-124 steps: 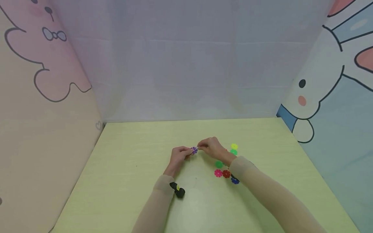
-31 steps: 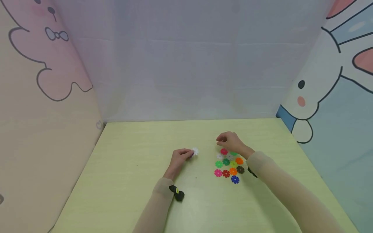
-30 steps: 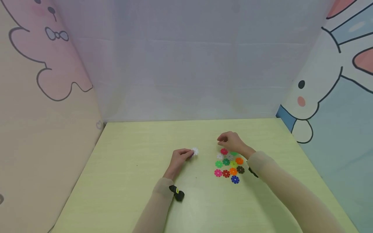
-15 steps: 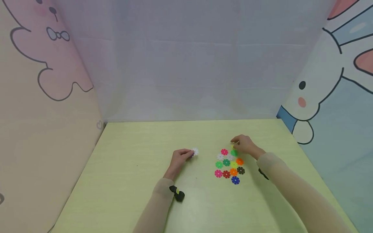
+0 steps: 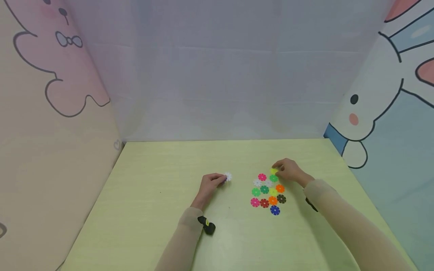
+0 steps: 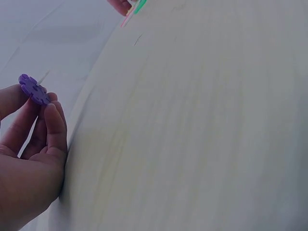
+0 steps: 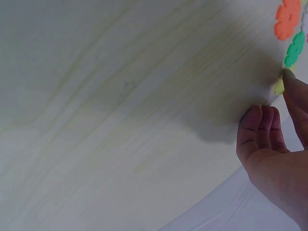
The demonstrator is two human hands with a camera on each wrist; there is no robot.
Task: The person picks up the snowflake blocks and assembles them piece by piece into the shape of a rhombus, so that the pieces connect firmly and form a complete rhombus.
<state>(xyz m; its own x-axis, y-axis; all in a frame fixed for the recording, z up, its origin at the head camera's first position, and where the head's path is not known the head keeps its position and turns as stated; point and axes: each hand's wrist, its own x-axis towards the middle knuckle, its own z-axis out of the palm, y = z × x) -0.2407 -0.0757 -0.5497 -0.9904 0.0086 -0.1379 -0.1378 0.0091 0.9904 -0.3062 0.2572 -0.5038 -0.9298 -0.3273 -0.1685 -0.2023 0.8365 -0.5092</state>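
Observation:
My left hand (image 5: 209, 187) pinches a purple flower-shaped disc (image 6: 33, 89) between thumb and fingers, with a white disc (image 5: 228, 176) joined to it; in the left wrist view the white one shows edge-on. At the top of the group of discs, my right hand (image 5: 291, 171) has thumb and index finger at the edges of a yellow disc (image 5: 274, 171) lying on the table. In the right wrist view the thumb and index finger of the right hand (image 7: 274, 144) meet at that yellow disc (image 7: 279, 87), partly hidden. A green disc (image 5: 273, 178) lies just below it.
Several loose discs lie right of centre on the table (image 5: 152, 210), among them a pink-red one (image 5: 262, 177), an orange one (image 5: 280, 188), a black one (image 5: 281, 198) and a blue one (image 5: 275, 210). Printed cloth walls stand behind and at both sides.
My right hand has moved right and slightly nearer, from above the pink-red disc to the yellow disc. Earlier both hands were together at the purple disc; the white disc now shows on it.

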